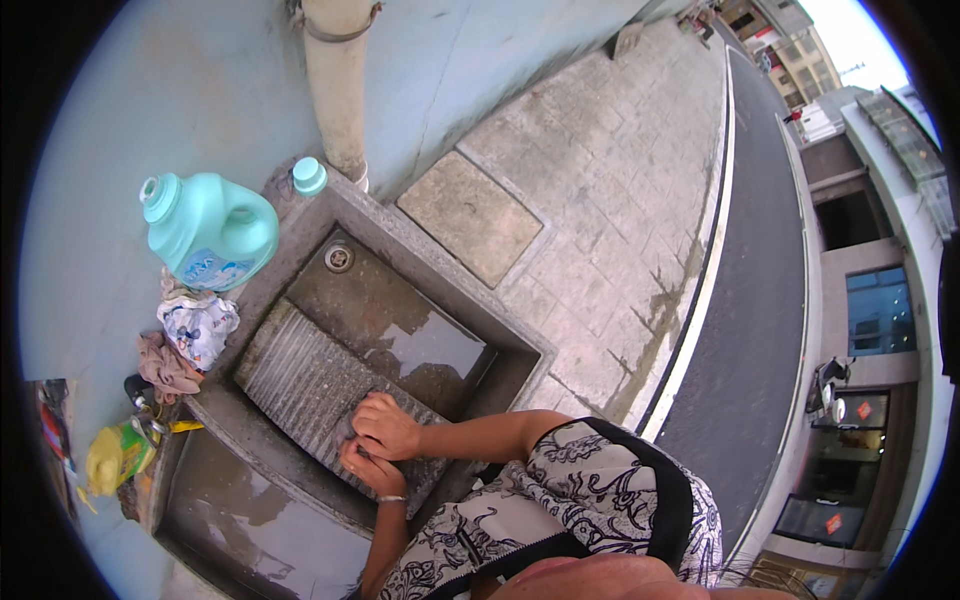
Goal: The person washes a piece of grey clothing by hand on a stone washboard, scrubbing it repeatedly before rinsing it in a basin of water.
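Observation:
My right hand and my left hand are close together on the ridged stone washboard inside a concrete wash sink. Their fingers are curled around what looks like a small dark grey wet cloth, mostly covered by them. A band circles my left wrist. Shallow water lies beyond the board, near a metal drain strainer.
A turquoise detergent jug, uncapped, stands on the left ledge, with a matching cap on the corner. Crumpled cloths, a metal tap and a yellow bag follow. A second basin holds water. A pipe rises behind.

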